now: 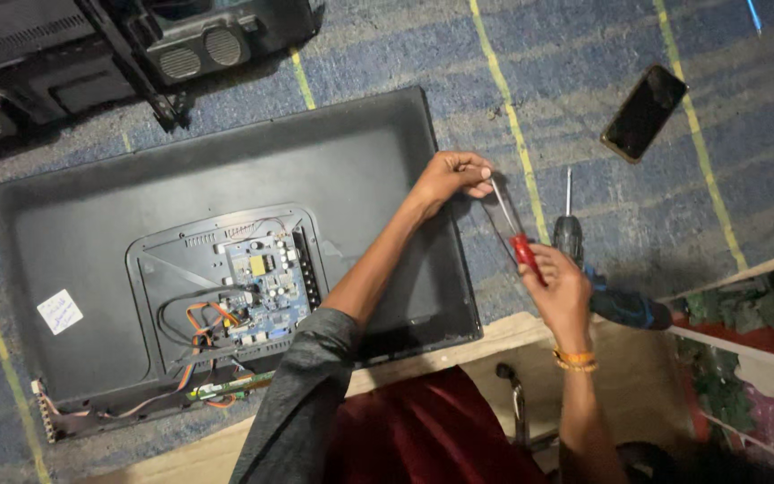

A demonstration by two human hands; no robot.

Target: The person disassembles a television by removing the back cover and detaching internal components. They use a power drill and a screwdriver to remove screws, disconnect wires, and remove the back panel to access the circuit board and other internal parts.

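The single head-worn camera looks steeply down from close above at the television back (136, 215) on the striped rug (584, 72).

A black television back (226, 170) lies face down on a blue-grey rug (584, 81) crossed by thin yellow-green stripes. Inside the television's opened centre sits a blue circuit board (266, 291) with a small yellow part, and orange and black wires (203, 327) trail just beside the board. A white sticker (60, 311) marks the television's near-left area. Just beyond the television's right edge, the right hand (562, 287) closes on a screwdriver (514, 231) with a red handle and silver shaft; a yellow-orange band (575, 360) circles that wrist. The left hand (454, 175), in a grey sleeve (302, 394), pinches the shaft's tip. Farther right of the television lies a black phone (644, 112).
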